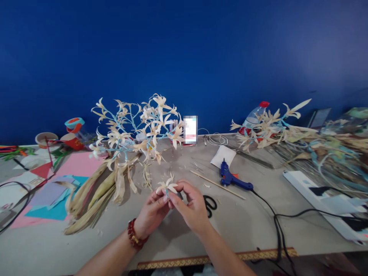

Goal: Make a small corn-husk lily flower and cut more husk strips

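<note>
And here's the flower (167, 187), cream-coloured, slim pointed petals splayed wide, light blue at its base, up above the table (244, 230), nearer the front edge. Left hand (153, 210) and right hand (190, 203) both pinch it low, fingertips tight. Over at the far edge, a white cup (38, 140) and a red cup (75, 142) stand leftward, a red-capped bottle (255, 112) rightward, contents unclear.

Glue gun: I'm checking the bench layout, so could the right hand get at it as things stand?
Likely yes: between the right hand and the blue glue gun lies just a thin wooden stick, though that hand is busy with the pale flower.
</note>
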Demonstrator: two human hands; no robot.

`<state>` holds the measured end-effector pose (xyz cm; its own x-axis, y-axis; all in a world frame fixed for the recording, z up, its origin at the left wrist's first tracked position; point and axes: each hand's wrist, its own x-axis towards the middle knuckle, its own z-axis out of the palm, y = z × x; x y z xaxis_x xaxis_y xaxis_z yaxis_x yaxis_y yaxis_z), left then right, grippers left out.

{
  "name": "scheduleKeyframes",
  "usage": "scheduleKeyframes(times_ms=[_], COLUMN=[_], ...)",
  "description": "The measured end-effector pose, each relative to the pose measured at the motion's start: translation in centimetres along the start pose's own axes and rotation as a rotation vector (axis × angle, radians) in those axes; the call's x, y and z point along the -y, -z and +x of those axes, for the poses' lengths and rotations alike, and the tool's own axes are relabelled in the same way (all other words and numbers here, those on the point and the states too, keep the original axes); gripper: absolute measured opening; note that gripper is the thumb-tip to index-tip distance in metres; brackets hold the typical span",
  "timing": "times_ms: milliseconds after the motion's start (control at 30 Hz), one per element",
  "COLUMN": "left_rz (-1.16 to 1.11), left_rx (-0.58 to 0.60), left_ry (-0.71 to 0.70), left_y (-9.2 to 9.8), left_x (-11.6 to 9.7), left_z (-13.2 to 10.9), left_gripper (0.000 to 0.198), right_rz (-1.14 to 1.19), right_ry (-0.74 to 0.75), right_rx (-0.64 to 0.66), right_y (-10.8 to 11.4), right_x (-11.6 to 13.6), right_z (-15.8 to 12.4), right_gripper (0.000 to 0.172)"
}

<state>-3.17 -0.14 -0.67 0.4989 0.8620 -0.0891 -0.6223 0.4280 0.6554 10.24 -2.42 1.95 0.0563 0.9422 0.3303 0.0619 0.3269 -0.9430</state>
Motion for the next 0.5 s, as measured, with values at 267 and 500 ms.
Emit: scheduleKeyframes(times_ms=[267,500], left_rz=[0.001,-0.007], left_rx=[0.028,0.047], left_ry=[0.024,0.044], left_y=[0.20,0.02], left_x=[0.04,-0.10], left_z=[0.08,0.11], left_gripper=[0.012,0.013], right_rz=[0.021,0.091], right_ry=[-0.020,-0.077], right_rx=[0.014,0.056], right_y=[-0.09,-0.02], right_x=[-0.26,-0.17], right_z=[-0.13,0.05], right_gripper=[0.011,0.010])
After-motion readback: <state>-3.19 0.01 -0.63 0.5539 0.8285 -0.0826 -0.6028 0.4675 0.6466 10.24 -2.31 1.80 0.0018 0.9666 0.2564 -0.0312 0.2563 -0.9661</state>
